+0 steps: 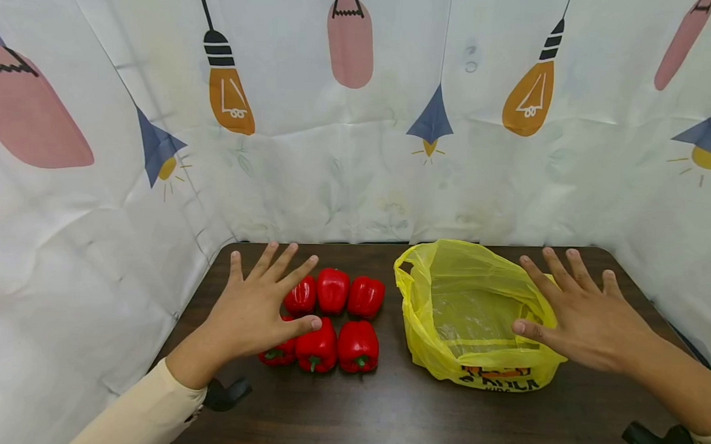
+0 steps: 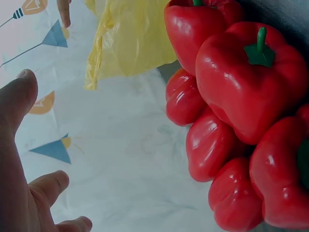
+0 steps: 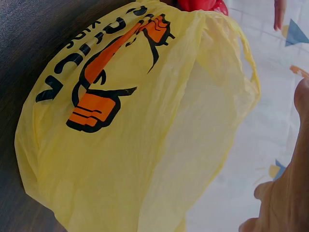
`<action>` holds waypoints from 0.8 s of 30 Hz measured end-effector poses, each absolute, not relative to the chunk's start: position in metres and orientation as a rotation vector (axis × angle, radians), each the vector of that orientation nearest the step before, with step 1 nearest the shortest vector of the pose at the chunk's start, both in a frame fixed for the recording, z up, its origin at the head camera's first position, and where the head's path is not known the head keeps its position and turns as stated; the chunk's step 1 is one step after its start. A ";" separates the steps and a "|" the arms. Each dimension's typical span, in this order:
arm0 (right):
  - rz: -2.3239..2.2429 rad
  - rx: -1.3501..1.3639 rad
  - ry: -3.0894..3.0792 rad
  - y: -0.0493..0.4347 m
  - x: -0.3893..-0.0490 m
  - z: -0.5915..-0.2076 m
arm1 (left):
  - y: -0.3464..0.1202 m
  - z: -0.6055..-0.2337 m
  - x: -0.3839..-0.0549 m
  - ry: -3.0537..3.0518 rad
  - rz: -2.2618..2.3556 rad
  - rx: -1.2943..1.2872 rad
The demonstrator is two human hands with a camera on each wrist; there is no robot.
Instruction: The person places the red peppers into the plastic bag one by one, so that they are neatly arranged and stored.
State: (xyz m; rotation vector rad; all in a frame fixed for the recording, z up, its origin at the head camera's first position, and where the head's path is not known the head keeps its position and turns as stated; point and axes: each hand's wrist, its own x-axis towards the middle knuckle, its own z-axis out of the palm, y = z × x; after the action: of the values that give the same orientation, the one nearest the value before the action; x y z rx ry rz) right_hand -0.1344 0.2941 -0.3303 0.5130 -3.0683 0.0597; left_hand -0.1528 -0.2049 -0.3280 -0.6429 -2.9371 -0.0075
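Two rows of glossy red bell peppers [image 1: 358, 346] with green stems lie left of centre on the table. My left hand [image 1: 257, 303] is spread over the left end of these rows, hiding part of them, and holds nothing. To the right, a yellow plastic bag [image 1: 422, 342] stands with its wide mouth facing up; black and orange print shows on its front. My right hand [image 1: 593, 315], fingers fanned out and holding nothing, overlaps the bag's right edge in the head view. The right wrist view shows the bag's printed side [image 3: 145, 159] close up.
The dark brown table [image 1: 384, 419] has rounded back corners. A white cloth [image 1: 286, 174] printed with lamps and bulbs hangs behind it and along both sides. Black straps with mounts [image 1: 226, 395] sit at both wrists, below cream sleeves.
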 end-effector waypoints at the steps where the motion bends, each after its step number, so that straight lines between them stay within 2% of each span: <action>1: 0.064 0.514 -3.069 0.294 -0.134 -0.330 | -0.205 -0.328 -0.153 -2.940 -0.010 -0.641; 24: 0.136 0.501 -2.901 0.315 -0.110 -0.346 | -0.241 -0.361 -0.145 -2.976 -0.221 -0.619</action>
State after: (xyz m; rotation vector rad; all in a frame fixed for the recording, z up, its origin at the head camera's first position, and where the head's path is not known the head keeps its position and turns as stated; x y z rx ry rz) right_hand -0.1104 0.3149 -0.3460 0.5011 -2.9009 0.1362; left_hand -0.1449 -0.2410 -0.3610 -0.6187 -2.9764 -0.2213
